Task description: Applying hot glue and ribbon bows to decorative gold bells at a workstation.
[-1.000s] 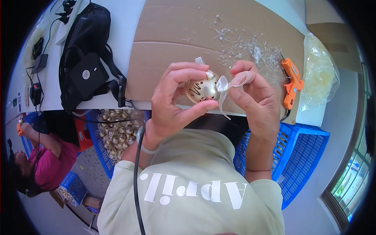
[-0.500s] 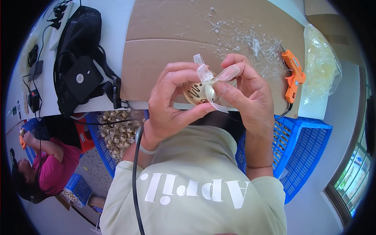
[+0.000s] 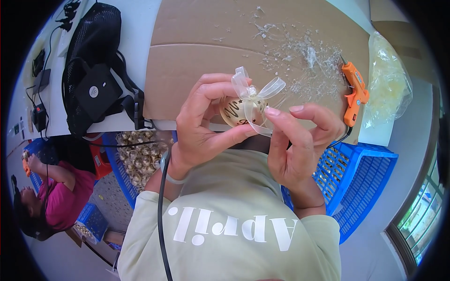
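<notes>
A shiny gold bauble (image 3: 233,114) with dark lettering and stars is held in my left hand (image 3: 197,119), thumb below and fingers along its far left side. On its top sits a sheer white ribbon bow (image 3: 271,88), its two loops standing up and a tail hanging over the bauble's right side. My right hand (image 3: 300,147) is just right of the bauble, fingers bent and apart. Its index fingertip is close to the ribbon tail; whether they touch I cannot tell. Fine clear strands show between the bow and these fingers.
Cardboard (image 3: 187,61) covers the table, with glue scraps (image 3: 311,56) strewn on it. An orange glue gun (image 3: 355,93) lies at right, beside a clear plastic bag (image 3: 389,79). Blue crates (image 3: 370,187) flank me; the left one holds gold baubles (image 3: 143,161). A co-worker (image 3: 65,192) sits at far left.
My right hand has let go of the bow and drawn back to the right and nearer to me. The bow's loops now stand free. My left hand keeps its hold on the bauble.
</notes>
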The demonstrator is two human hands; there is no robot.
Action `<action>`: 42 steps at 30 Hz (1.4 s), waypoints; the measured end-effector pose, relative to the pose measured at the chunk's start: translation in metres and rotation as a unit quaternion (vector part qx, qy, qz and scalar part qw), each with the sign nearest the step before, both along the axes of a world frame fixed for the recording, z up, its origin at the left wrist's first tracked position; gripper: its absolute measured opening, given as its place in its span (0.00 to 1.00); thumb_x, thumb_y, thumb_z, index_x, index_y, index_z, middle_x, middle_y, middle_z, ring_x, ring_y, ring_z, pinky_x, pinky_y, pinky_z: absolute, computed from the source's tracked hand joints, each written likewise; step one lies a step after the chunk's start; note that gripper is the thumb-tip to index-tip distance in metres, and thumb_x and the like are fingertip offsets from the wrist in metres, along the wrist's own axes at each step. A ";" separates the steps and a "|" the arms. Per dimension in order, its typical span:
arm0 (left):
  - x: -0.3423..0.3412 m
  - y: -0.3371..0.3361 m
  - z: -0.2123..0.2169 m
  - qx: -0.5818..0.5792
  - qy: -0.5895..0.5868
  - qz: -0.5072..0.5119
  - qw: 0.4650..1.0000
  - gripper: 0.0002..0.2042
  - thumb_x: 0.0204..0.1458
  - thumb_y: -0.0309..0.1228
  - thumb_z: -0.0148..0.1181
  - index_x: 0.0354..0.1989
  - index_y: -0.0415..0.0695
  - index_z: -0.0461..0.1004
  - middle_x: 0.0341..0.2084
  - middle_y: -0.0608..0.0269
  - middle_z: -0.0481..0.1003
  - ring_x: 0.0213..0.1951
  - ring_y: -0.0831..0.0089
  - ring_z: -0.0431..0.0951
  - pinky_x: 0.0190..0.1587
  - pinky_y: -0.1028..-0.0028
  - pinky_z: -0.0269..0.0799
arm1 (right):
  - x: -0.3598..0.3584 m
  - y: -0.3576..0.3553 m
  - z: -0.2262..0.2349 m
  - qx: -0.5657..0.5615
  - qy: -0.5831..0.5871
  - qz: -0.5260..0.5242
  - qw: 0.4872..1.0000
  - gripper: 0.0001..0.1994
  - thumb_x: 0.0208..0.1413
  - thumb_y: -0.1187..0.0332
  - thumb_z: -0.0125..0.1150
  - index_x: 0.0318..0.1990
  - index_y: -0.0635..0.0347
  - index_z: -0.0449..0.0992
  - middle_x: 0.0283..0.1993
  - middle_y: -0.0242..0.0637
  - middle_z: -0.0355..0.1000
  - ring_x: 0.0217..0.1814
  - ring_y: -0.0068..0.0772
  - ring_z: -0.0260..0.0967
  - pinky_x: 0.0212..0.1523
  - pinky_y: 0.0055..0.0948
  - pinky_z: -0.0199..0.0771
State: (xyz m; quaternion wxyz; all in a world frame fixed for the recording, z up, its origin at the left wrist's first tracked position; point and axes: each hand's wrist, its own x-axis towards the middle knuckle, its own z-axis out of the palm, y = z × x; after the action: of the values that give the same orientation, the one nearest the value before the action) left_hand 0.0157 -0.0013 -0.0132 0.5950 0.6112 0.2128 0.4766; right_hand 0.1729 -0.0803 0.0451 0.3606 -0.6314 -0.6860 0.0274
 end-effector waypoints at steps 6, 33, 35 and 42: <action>0.000 -0.001 0.001 0.000 0.009 -0.003 1.000 0.25 0.41 0.21 0.71 0.48 0.36 0.67 0.50 0.50 0.66 0.51 0.67 0.73 0.49 0.72 0.77 | -0.003 -0.001 -0.004 -0.038 -0.049 0.005 0.998 0.20 0.49 0.81 0.57 0.47 0.43 0.78 0.47 0.32 0.61 0.50 0.35 0.55 0.53 0.31 0.53; -0.001 0.000 -0.001 -0.011 0.007 -0.013 1.000 0.26 0.39 0.22 0.73 0.48 0.36 0.68 0.51 0.51 0.66 0.51 0.69 0.72 0.48 0.74 0.77 | -0.004 0.006 0.001 -0.021 -0.130 0.010 0.991 0.25 0.38 0.81 0.64 0.47 0.46 0.79 0.45 0.29 0.62 0.46 0.32 0.56 0.41 0.27 0.62; -0.002 -0.001 -0.001 -0.022 0.000 -0.015 1.000 0.26 0.39 0.22 0.73 0.48 0.36 0.68 0.51 0.51 0.66 0.51 0.69 0.72 0.48 0.74 0.77 | -0.005 0.002 0.005 -0.040 -0.108 0.009 0.993 0.24 0.40 0.82 0.61 0.47 0.46 0.79 0.45 0.30 0.62 0.48 0.33 0.56 0.45 0.27 0.60; 0.000 0.000 -0.003 -0.017 -0.006 -0.015 1.000 0.26 0.39 0.22 0.73 0.48 0.36 0.68 0.50 0.50 0.66 0.51 0.68 0.72 0.48 0.73 0.77 | -0.006 0.001 0.007 -0.084 -0.069 0.008 0.994 0.24 0.43 0.84 0.54 0.46 0.46 0.79 0.46 0.31 0.62 0.51 0.35 0.55 0.52 0.29 0.56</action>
State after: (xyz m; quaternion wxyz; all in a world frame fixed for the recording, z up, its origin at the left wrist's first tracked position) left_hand 0.0152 -0.0015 -0.0158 0.6137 0.6013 0.2074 0.4677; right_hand 0.1674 -0.0797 0.0519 0.2578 -0.6541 -0.7097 0.0447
